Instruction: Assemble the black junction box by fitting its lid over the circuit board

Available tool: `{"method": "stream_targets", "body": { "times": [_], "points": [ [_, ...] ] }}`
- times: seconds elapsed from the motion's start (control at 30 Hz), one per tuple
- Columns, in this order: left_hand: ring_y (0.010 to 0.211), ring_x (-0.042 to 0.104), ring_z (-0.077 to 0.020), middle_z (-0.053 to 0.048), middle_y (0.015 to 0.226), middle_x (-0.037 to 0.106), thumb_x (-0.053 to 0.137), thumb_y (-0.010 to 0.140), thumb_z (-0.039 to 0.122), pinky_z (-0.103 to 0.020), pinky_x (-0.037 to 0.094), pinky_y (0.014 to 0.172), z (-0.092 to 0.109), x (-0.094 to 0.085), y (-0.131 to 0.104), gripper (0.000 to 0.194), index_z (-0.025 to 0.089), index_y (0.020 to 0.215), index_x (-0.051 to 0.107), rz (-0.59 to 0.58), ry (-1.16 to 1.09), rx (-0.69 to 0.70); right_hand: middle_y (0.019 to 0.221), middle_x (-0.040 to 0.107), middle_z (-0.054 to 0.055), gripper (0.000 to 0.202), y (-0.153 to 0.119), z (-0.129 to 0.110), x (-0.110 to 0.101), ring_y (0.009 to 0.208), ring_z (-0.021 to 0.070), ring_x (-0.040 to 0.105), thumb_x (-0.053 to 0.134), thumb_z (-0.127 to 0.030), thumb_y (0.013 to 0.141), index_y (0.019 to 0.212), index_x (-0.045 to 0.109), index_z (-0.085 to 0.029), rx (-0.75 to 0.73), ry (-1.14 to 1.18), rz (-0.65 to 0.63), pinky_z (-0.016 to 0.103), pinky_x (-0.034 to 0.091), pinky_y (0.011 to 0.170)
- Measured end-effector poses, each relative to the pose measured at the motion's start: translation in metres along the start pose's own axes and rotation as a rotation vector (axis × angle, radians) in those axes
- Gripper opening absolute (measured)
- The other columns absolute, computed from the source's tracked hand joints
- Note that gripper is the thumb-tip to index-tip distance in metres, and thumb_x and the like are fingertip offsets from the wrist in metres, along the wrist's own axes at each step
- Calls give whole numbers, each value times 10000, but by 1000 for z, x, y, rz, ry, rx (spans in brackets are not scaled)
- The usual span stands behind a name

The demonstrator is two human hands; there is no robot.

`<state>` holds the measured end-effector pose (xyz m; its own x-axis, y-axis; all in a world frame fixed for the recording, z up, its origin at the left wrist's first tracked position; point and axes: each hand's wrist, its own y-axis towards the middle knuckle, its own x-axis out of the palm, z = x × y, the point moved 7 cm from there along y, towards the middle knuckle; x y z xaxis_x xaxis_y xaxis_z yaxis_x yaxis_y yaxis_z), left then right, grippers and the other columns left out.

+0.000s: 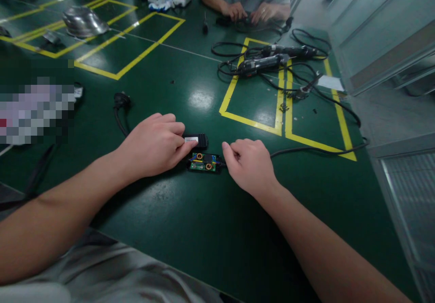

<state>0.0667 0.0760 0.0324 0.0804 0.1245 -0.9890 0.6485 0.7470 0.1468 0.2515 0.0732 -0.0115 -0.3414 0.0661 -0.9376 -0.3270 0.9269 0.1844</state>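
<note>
A small open black housing lies between my hands, with a green circuit board and two copper coils inside. Just behind it is a black cover bearing a white label. My left hand is closed at the housing's left end, its thumb overlapping the label; what its fingers hold is hidden. A cord with a black plug runs behind this hand. At the housing's right end, my right hand is closed round the black cable, which comes out on its far side.
Two electric screwdrivers with looped cords lie at back right, near loose screws. A metal bowl stands at back left. Across the green table, a co-worker's hands handle dark parts. A glass partition borders the right side.
</note>
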Motion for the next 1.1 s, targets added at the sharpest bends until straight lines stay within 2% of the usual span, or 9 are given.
{"method": "stream_targets", "body": {
  "times": [0.13, 0.3, 0.4, 0.5, 0.67, 0.83, 0.97, 1.1],
  "points": [
    [699, 559, -209, -64, 668, 621, 448, 1137, 394, -369, 433, 659, 0, 1, 0, 587, 199, 647, 703, -18, -12, 13, 634, 617, 41, 546, -1, -1, -1, 637, 182, 523, 446, -307, 1101, 589, 614, -218, -4, 4, 33, 379, 286, 723],
    [710, 564, -218, -70, 738, 640, 540, 1111, 395, -368, 440, 660, 4, 13, 1, 481, 190, 714, 717, -77, -16, 52, 644, 652, 56, 526, -1, -5, 3, 661, 197, 544, 473, -311, 1093, 616, 673, -212, -20, -73, -42, 390, 267, 722],
    [784, 599, -246, -90, 847, 664, 588, 1085, 367, -384, 480, 704, 2, 10, 1, 348, 177, 831, 733, -21, -69, 21, 644, 653, 54, 523, 0, -5, 3, 657, 193, 541, 474, -314, 1095, 632, 692, -208, -15, -80, -62, 386, 268, 725],
    [909, 643, -285, -121, 1011, 696, 627, 1061, 372, -424, 541, 797, -2, 8, 0, 253, 156, 1030, 757, 28, -153, -29, 647, 655, 56, 523, 0, -5, 2, 657, 191, 542, 471, -316, 1095, 634, 692, -207, -15, -80, -62, 383, 270, 725],
    [1052, 670, -320, -136, 1189, 718, 644, 1059, 447, -486, 580, 940, -15, 19, -4, 392, 191, 1337, 748, -37, -231, -105, 657, 663, 59, 522, 0, -4, 3, 674, 196, 555, 463, -310, 1094, 633, 685, -209, -14, -90, -50, 387, 268, 725],
    [1072, 678, -327, -139, 1212, 746, 658, 1049, 457, -492, 575, 967, -23, 20, -4, 419, 195, 1359, 759, -61, -213, -142, 646, 651, 53, 516, 1, -4, 4, 673, 195, 553, 480, -314, 1096, 627, 671, -209, -2, -79, -72, 384, 274, 731],
    [1067, 678, -307, -134, 1191, 743, 611, 1086, 511, -457, 575, 971, -11, 11, -4, 464, 177, 1382, 742, 43, -276, -67, 675, 668, 61, 502, 2, -4, 4, 689, 201, 561, 491, -315, 1093, 639, 677, -207, 16, -88, -99, 386, 253, 729],
    [1088, 680, -280, -130, 1229, 727, 550, 1136, 522, -409, 566, 994, 13, 7, -7, 491, 189, 1473, 680, 70, -376, 126, 704, 687, 65, 470, 2, -3, 5, 701, 206, 559, 510, -325, 1088, 678, 705, -206, 9, -83, -109, 384, 240, 721]
  ]
}}
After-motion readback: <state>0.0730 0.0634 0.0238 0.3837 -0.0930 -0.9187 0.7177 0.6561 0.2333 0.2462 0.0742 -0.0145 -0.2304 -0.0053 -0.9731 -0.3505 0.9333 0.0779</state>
